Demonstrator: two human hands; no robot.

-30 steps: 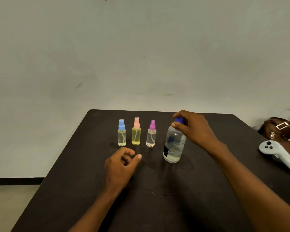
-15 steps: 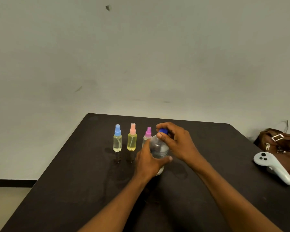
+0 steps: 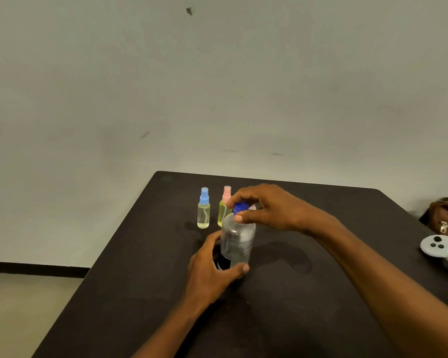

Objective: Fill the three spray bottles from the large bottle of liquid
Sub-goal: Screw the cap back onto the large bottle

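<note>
On the dark table (image 3: 130, 293), a blue-capped spray bottle (image 3: 203, 208) and a pink-capped spray bottle (image 3: 225, 206) stand side by side. Nearer, the left hand (image 3: 210, 272) wraps the large clear bottle (image 3: 238, 242) low down; the right hand (image 3: 267, 206) pinches its blue cap (image 3: 240, 207). A white controller (image 3: 442, 250) lies far right.

no readable text, large bottle (image 3: 237, 244) label illegible

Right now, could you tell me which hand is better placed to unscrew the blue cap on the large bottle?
The right hand: its fingertips already pinch the blue cap from above. The left hand wraps the large bottle low down, so it seems better suited to steadying it.
</note>
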